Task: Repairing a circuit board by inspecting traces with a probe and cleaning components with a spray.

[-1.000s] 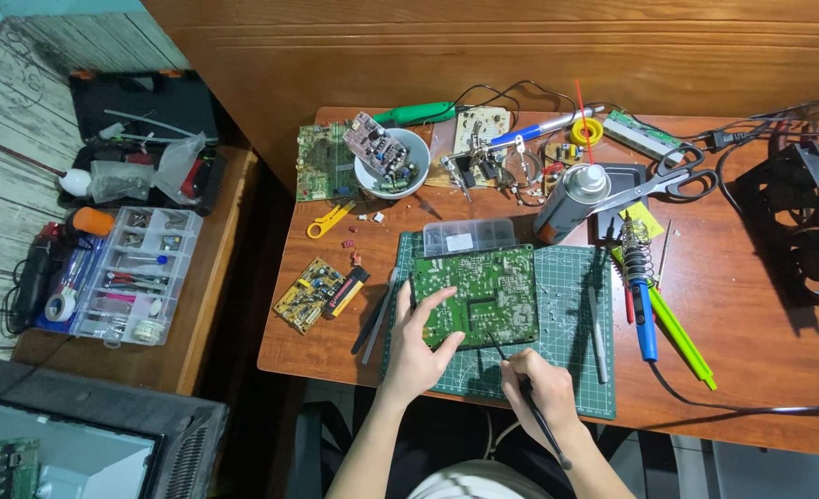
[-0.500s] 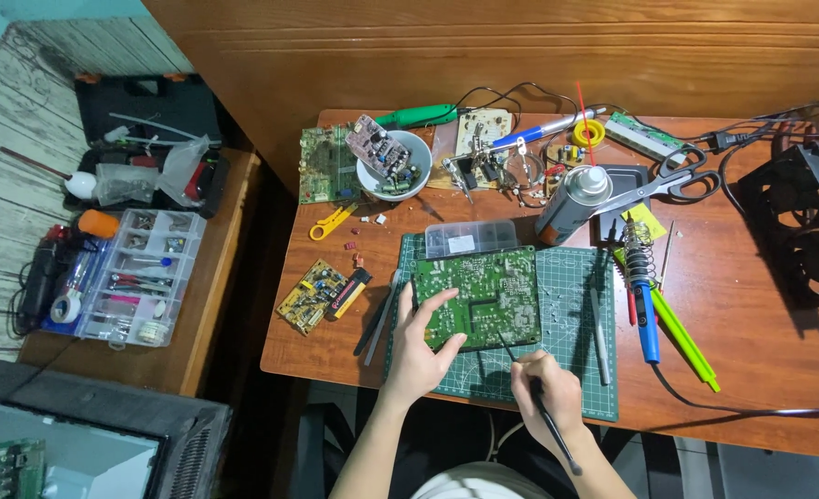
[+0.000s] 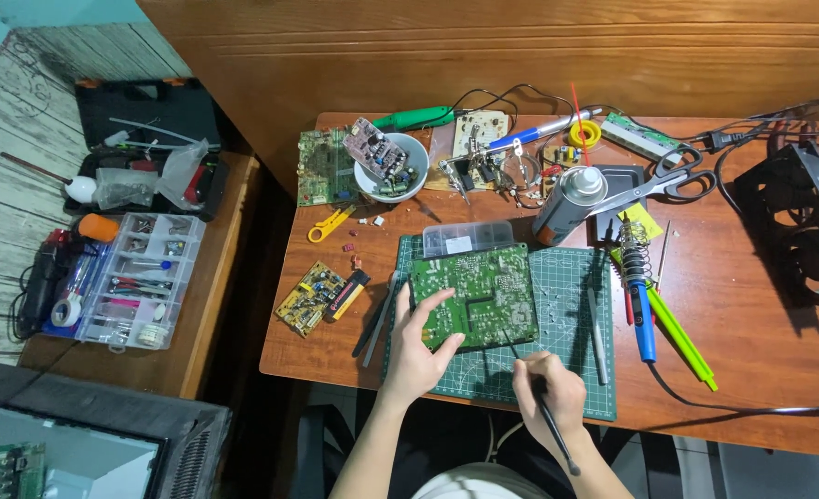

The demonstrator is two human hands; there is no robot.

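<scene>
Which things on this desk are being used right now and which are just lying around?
In use: green circuit board, steadied by the left hand; thin dark tool in the right hand; green cutting mat underneath.

Lying about: scissors, spray can, white bowl, blue soldering iron, yellow board, fan.
</scene>
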